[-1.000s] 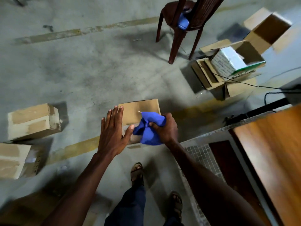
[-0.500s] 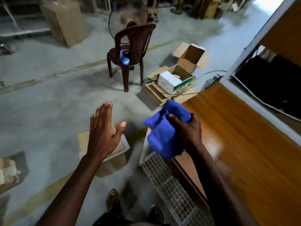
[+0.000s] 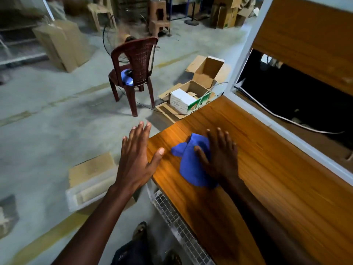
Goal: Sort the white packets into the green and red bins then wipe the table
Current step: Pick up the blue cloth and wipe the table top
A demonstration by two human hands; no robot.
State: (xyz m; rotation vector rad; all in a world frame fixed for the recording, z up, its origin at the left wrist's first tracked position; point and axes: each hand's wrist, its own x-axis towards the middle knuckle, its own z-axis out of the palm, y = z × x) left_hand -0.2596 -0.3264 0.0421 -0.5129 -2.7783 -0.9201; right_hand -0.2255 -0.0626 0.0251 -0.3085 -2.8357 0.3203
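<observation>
The right hand [image 3: 219,157] is pressing flat on the blue cloth [image 3: 193,165], fingers straight and spread, pinning it to the wooden table [image 3: 277,178] near the corner. The left hand [image 3: 136,159] is hovering off the table edge at about 9 o'clock from the cloth, fingers straight and loose, holding nothing.

That cloth is looking soft, light and bunched up, so I'm guessing it'll slide easily on that glossy top but bunch up under the palm; flattening it and pushing from the middle seems best.

No packets or bins are showing here. Around it: a red-brown chair [image 3: 135,60] at 11 o'clock on the floor, open cardboard boxes [image 3: 191,96] at 12 just past the table's far end, and a white frame [image 3: 286,123] running along at 2 o'clock, which is probably limiting the sweep that way.
</observation>
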